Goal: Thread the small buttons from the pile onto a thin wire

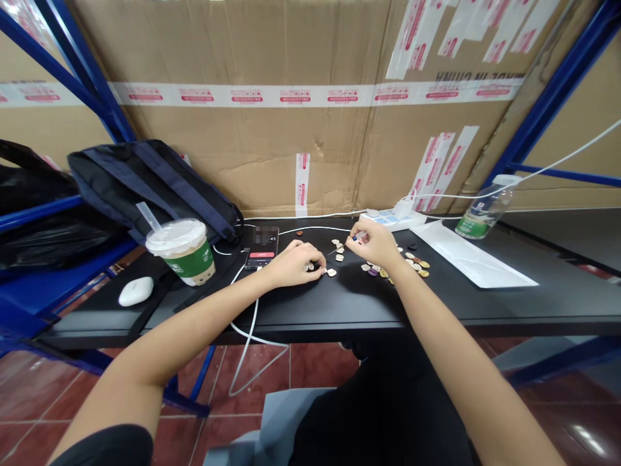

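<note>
Near the middle of the black tabletop my left hand (299, 262) is curled with its fingertips closed at a small cream button-like piece. Another flat cream piece (332, 272) lies just beside those fingertips. My right hand (373, 243) is closed in a pinch around a thin tool with a slim metal shaft, like a small screwdriver (359, 237); its shaft points left over a few cream pieces (339, 257). Below and right of that hand are several loose button-like pieces (372, 272) in cream, purple, yellow and brown, partly hidden by my wrist.
At left stand a lidded drink cup (188, 255) with a straw, a white earbud case (136, 291) and a backpack (155, 181). A phone (262, 249) with a white cable lies beside my left hand. Rightward are a power strip (392, 221), a white envelope (473, 254) and a bottle (485, 210).
</note>
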Demonstrator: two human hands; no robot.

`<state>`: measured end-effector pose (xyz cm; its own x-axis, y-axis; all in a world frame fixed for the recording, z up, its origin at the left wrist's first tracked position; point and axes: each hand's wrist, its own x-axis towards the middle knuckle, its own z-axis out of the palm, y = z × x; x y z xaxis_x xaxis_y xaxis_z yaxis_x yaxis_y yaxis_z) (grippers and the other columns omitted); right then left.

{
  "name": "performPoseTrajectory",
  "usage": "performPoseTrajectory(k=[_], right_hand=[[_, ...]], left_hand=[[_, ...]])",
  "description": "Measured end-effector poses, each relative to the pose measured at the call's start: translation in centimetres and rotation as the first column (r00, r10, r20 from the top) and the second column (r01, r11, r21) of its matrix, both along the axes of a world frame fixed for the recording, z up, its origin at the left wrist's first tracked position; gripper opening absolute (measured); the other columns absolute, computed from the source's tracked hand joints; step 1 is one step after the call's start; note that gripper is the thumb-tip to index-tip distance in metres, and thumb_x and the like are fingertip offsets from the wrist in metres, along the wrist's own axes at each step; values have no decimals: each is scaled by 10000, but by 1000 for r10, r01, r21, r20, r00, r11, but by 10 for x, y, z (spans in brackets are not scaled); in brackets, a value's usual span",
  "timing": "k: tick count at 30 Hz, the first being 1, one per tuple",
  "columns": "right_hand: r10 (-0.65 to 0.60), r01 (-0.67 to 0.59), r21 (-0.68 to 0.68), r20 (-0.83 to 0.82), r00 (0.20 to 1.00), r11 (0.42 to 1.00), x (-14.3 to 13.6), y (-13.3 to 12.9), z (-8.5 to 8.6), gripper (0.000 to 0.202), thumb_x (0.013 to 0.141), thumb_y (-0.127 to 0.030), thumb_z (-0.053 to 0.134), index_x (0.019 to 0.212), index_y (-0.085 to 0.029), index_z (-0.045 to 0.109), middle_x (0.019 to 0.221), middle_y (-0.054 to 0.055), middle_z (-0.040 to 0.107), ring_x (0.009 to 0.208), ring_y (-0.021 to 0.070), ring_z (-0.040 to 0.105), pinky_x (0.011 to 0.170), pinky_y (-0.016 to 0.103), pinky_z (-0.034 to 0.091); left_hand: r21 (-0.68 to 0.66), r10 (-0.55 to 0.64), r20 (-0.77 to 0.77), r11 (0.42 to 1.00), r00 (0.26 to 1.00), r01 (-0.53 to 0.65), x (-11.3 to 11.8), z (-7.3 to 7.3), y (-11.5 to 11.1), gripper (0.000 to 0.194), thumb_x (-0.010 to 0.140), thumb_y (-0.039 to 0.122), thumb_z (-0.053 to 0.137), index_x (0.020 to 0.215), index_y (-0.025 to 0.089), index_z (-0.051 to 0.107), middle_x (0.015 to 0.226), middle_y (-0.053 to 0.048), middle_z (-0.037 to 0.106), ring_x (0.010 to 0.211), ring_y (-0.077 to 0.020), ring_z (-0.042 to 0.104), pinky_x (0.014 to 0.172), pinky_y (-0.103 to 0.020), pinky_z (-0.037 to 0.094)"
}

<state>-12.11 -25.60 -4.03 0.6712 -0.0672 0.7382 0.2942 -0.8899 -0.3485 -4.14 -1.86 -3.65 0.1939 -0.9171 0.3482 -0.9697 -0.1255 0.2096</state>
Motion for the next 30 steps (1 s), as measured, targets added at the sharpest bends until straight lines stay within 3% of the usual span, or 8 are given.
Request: performPoseTrajectory(k=[6,14,23,26,30], right_hand=[[-11,11,1,-2,1000,1000,0,1,1,139,740,-287,643,667,-203,560,670,-5,515,607,143,458,584,290,334],[-25,25,3,-11,1000,1000,-1,2,1,139,743,-296,642,675,-202,567,671,-7,508,608,142,457,586,291,331],[-38,38,-11,-13,999,999,-1,3,1,135,748,-295,629,672,-206,562,672,0,521,622,151,469,591,291,336],[-53,53,-10,-12,999,999,0,3,1,124,745,-293,623,677,-207,566,674,3,540,623,153,480,595,290,342],[-92,93,14,-28,995,996,-1,3,1,134,753,-323,618,699,-206,584,702,13,597,624,158,498,615,296,360]], left_hand=[[-3,17,47,1000,999,-16,1,-1,0,247,911,460,635,930,222,696,1075,-23,684,1061,-204,598,963,-350,332],[20,-28,75,999,997,26,-1,-2,0,158,909,257,585,1010,243,705,1034,-12,713,1036,-196,607,986,-358,338],[13,-27,55,1000,998,26,3,-2,0,154,922,270,596,1036,240,696,1031,-6,731,1038,-195,640,999,-384,351],[-38,-32,48,999,998,34,4,-3,-2,146,909,257,614,1027,219,692,1024,-25,722,1009,-196,648,991,-383,392],[-230,-38,-66,973,997,22,6,-7,-4,137,893,199,609,1007,179,682,984,-54,677,903,-165,648,878,-315,504]])
